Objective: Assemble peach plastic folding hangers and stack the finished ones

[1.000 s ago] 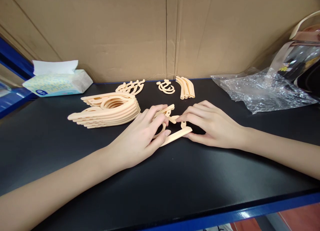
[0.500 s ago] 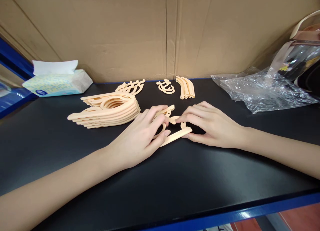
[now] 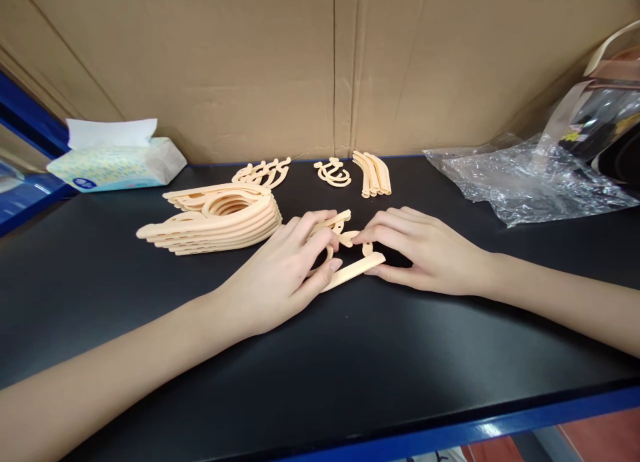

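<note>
I see both bare forearms, the left (image 3: 135,359) and the right (image 3: 565,302), angling inward over the table (image 3: 400,375). At the table's middle, the left hand (image 3: 290,269) arches palm-down, gripping, its wrist nearly straight; the right hand (image 3: 420,249) curls, fingertips facing the left's, just apart.

cream piece (image 3: 357,267), centre: middle part covered by the left hand (image 3: 280,275); full outline not to be made out. small rounded part (image 3: 367,249), centre: partly hidden, its join to the bar unclear. left hand: palm unseen; forearm cut off at left edge. right hand (image 3: 425,250), right of centre: palm and some fingertips hidden; forearm cut off at right edge. stack of cream pieces (image 3: 220,231), left of centre: lower layers mostly covered by the top one. tissue pack (image 3: 117,167), upper left: emblem too small to read. clear container (image 3: 607,105), upper right: cut off by right edge. white item (image 3: 437,457), bottom edge: cropped, unidentifiable.
</note>
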Demonstrator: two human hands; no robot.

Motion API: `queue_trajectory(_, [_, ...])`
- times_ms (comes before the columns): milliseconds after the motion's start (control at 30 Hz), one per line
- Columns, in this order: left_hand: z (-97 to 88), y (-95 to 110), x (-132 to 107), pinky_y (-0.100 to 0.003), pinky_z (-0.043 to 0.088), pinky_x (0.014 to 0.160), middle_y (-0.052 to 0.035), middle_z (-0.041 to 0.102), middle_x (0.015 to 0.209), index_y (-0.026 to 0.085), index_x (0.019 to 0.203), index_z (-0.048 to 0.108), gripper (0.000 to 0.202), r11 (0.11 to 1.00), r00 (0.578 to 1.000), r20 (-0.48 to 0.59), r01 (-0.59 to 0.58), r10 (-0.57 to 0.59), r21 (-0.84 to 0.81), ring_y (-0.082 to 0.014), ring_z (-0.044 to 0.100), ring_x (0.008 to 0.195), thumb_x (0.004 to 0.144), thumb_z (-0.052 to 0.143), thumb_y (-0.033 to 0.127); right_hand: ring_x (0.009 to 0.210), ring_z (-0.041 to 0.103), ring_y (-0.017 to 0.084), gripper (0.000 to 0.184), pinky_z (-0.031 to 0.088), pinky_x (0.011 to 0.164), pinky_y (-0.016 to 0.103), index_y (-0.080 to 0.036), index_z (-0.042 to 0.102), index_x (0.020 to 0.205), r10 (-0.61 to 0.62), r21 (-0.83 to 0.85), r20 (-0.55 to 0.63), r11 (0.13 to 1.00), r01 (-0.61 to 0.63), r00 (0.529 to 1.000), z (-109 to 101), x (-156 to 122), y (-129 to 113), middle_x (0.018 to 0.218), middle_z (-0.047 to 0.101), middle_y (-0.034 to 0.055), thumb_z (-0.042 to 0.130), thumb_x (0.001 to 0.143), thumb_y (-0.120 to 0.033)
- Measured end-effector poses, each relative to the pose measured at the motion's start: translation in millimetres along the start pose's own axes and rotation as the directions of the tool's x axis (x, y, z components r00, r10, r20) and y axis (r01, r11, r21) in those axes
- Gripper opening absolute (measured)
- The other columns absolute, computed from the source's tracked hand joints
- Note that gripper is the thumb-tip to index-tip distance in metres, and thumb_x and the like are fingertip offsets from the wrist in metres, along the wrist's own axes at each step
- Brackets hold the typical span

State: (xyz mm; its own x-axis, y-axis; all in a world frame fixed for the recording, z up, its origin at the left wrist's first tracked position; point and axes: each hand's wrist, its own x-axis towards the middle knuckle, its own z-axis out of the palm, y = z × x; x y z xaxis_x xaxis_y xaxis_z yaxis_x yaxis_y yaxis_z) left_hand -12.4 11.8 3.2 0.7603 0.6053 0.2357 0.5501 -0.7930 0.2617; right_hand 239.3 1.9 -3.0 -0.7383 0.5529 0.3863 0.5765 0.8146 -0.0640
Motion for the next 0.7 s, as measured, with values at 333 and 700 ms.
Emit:
queue_trajectory(333, [1.6,0.3,1.2,-0.045,0.041,0.100,-0.0117,0.045,0.143,0.019,0.107,0.053,0.026,1.000,1.000,-0.001,-0.009,0.009,0.017,-0.0267,0.049,0.122,0.104,0.032,0.035,0.087,0.058,0.020,0.029,0.047,0.079,0.035,-0.018,0.056,0.121,-0.008,0.020,0.002,1.000,0.008,1.000,0.2,-0.4,1.0,0.101,0.064,0.0078,0.049,0.098,-0.034])
queue_trajectory(700, [-2.7,2.7,1.7,-0.044,0.041,0.098,-0.0122,0.045,0.143,0.017,0.106,0.055,0.028,1.000,0.999,0.032,0.014,-0.015,0.016,-0.0264,0.050,0.118,0.103,0.033,0.034,0.091,0.057,0.020,0.032,0.048,0.080,0.033,-0.015,0.056,0.123,-0.001,0.045,0.015,0.999,0.000,1.000,0.4,-1.1,0.9,0.102,0.062,0.0077,0.049,0.099,-0.035])
